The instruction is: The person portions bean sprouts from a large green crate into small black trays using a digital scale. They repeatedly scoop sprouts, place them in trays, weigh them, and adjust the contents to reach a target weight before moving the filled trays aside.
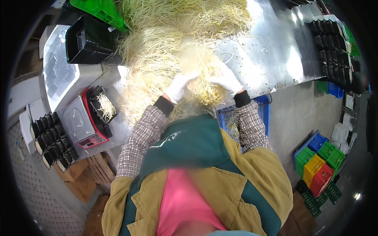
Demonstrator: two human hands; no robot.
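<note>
My two hands, in white gloves, are over a large heap of long, thin, pale-yellow sprouts (153,55) on a metal table (271,59). Between them is a loose bunch of sprouts (202,84), blurred at its far end. My left hand (181,84) grips the bunch from the left, its fingertips partly lost among the stems. From the right, my right hand (229,78) closes on the same bunch, with its fingers partly hidden.
At left, a red-edged scale (80,120) has a black tray (98,104) of sprouts. Behind stand a black bin (88,43) and green crate (98,11). A blue basket (265,108) is below the table edge by my right forearm. Black trays (330,51) are stacked far right.
</note>
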